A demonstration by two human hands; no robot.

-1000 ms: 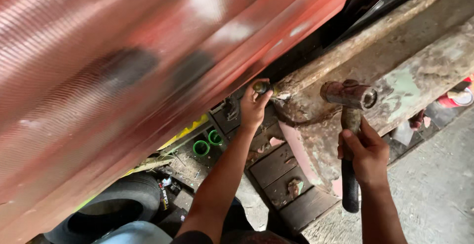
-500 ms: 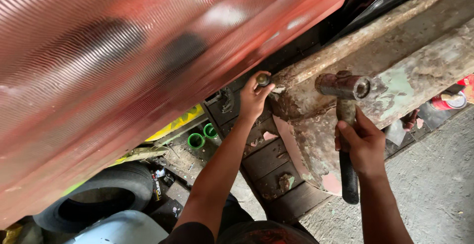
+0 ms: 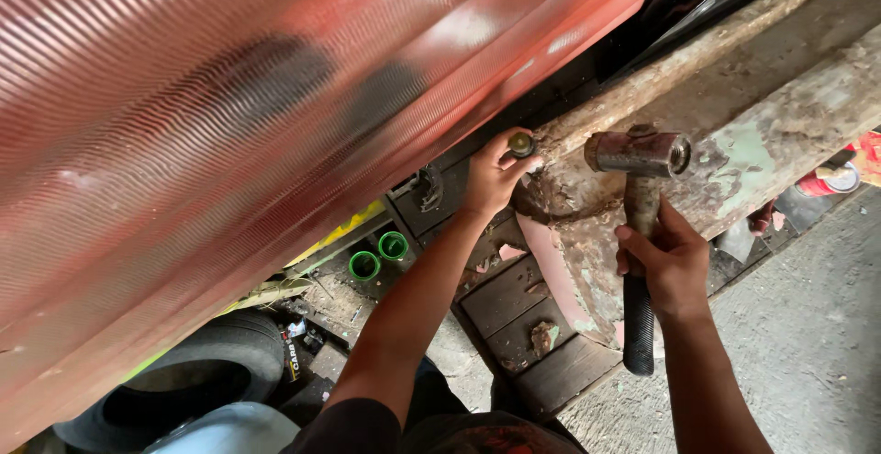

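A red ribbed panel [image 3: 229,123] fills the upper left of the view. Below it a rusted, paint-flaked beam [image 3: 734,133] runs diagonally. A tyre [image 3: 174,385] lies at lower left, with two green cups [image 3: 378,255] near it on the cluttered ground. The right hand [image 3: 670,266] is clamped round the black handle of a hammer [image 3: 640,156], its steel head raised just above the beam. The left hand [image 3: 491,179] pinches a small round metal piece [image 3: 521,145] in closed fingertips, against the beam's end
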